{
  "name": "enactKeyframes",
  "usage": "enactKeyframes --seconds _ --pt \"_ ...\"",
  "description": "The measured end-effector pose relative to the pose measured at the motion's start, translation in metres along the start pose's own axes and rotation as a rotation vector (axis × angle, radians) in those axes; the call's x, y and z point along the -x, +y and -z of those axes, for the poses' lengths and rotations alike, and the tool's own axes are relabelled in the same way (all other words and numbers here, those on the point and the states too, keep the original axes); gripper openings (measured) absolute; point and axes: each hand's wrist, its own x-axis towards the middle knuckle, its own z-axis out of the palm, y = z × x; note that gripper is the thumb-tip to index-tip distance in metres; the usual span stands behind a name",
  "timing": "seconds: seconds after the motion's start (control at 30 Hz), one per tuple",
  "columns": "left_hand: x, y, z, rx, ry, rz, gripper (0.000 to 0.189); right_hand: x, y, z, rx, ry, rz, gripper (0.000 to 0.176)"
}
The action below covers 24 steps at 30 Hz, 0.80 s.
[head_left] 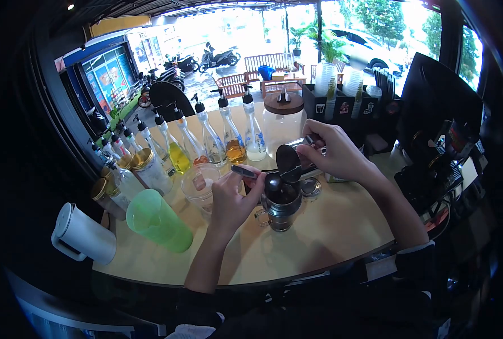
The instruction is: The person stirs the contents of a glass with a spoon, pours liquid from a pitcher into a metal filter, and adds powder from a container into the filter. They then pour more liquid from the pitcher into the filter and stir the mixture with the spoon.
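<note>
My left hand is closed round a grey-ended handle, apparently of a spoon, that points toward the shaker mouth. In my right hand, thumb and fingers pinch a scoop with a dark round bowl, tilted over the same mouth. The metal shaker stands upright on the counter below both hands, its inside dark. Close on its left is a clear glass mug, partly hidden. A small round metal lid lies to its right, under my right hand.
Pump bottles line the counter's far left side. A clear tub, green pitcher and white jug stand left. A wooden-lidded jar and cup holder are behind; a dark monitor is right.
</note>
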Motion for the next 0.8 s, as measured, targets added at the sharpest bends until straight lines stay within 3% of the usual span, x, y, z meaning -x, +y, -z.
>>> enactKeyframes --seconds 0.8 --pt "0.0011 -0.0018 -0.0022 -0.024 0.005 -0.018 0.01 -0.0006 -0.0107 -0.0039 0.03 0.008 0.043 0.025"
